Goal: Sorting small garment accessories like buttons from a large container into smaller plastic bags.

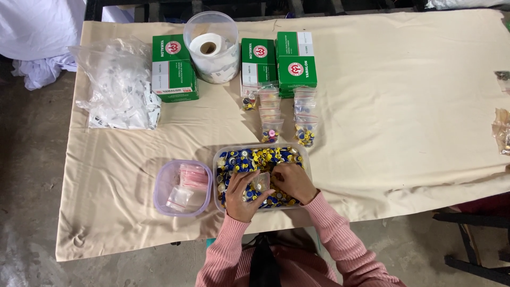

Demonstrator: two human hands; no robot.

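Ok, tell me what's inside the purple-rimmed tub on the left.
The purple-rimmed tub holds a stack of pink-striped small bags and one loose clear bag. Whatever lies beneath the bags is covered.

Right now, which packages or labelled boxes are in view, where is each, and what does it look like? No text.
Left green box: far side, left of the tub; flat carton, white end, red round emblem.
Two green boxes: right of the tub, same look.
Clear bag: far left, crumpled, white pieces inside.
Small zip bags: two rows before the boxes, clear, some with coloured caps.
Small bag: between left hand and right hand.
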